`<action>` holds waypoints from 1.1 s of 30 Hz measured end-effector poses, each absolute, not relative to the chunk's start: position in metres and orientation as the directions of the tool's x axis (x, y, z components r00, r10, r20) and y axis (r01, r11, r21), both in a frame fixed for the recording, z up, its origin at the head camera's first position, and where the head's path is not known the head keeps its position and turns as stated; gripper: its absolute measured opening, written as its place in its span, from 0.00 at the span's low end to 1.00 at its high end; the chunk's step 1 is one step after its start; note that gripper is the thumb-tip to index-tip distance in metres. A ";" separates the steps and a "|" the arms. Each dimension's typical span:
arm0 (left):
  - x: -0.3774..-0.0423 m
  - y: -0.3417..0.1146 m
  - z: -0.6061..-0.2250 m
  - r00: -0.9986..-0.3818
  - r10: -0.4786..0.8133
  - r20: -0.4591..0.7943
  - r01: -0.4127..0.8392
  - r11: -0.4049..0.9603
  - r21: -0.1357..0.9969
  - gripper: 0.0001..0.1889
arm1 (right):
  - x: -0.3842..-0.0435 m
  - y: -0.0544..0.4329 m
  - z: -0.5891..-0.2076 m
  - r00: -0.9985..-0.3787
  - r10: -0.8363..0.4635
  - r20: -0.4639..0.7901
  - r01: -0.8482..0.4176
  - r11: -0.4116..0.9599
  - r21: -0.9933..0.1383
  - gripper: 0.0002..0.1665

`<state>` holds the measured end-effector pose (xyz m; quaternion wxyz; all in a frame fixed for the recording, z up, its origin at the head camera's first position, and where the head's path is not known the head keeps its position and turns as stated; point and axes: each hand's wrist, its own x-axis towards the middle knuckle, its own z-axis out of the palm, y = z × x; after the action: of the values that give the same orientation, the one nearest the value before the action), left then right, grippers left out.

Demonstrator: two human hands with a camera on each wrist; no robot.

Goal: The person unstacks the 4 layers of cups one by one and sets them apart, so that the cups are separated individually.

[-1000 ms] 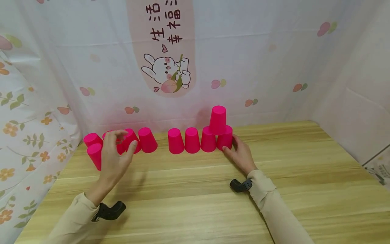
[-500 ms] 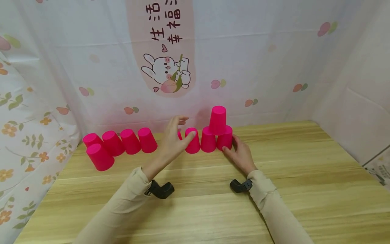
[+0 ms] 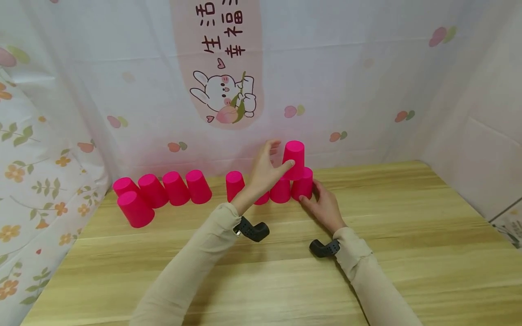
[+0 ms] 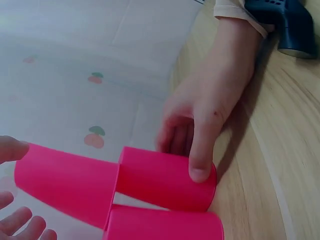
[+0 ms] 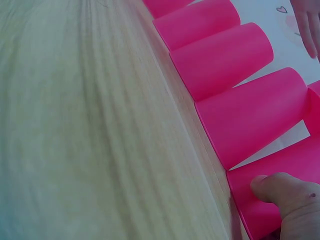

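My left hand (image 3: 264, 172) is beside the upper pink cup (image 3: 297, 151), thumb stretched in front of it and fingers to its left. In the left wrist view, the thumb (image 4: 11, 149) reaches this cup's narrow end, while the fingers stay apart from it. That cup stands upside down across two lower cups. My right hand (image 3: 323, 208) grips the rightmost lower cup (image 3: 303, 182) low on its side; its thumb (image 5: 280, 190) presses the front. To the left of that one is the other supporting cup (image 3: 280, 191). My left forearm partly hides the row.
Two more upside-down cups continue the row leftward, one being the pink cup (image 3: 234, 183). A separate group of several pink cups (image 3: 176, 188) stands at the table's left (image 3: 138, 253). Behind everything hangs a printed white cloth (image 3: 359, 90).
My left hand has swept right, from the left group past the middle cups to the raised cup. My right hand has kept its grip on the rightmost cup.
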<state>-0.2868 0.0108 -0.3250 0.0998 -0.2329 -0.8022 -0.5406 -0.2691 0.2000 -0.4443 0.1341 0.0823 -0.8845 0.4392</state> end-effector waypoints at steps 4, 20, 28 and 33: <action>-0.289 0.020 -0.327 -0.882 0.271 0.384 0.462 0.343 0.818 0.31 | -0.269 0.198 -0.446 -0.948 -0.017 0.318 -0.264 0.599 -0.756 0.37; -0.297 0.023 -0.335 -0.901 0.261 0.348 0.419 0.311 0.853 0.28 | -0.267 0.196 -0.450 -0.951 -0.022 0.309 -0.265 0.573 -0.775 0.37; -0.290 0.003 -0.320 -0.890 0.261 0.373 0.439 0.274 0.856 0.31 | -0.269 0.200 -0.444 -0.945 -0.035 0.324 -0.284 0.578 -0.765 0.37; -0.287 -0.019 -0.316 -0.879 0.239 0.413 0.468 0.261 0.844 0.30 | -0.271 0.201 -0.446 -0.942 -0.030 0.335 -0.286 0.594 -0.752 0.37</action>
<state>-0.2868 -0.0193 -0.3158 0.1012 -0.2245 -0.7877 -0.5647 -0.2706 0.2010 -0.4459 0.1451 0.0896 -0.8809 0.4414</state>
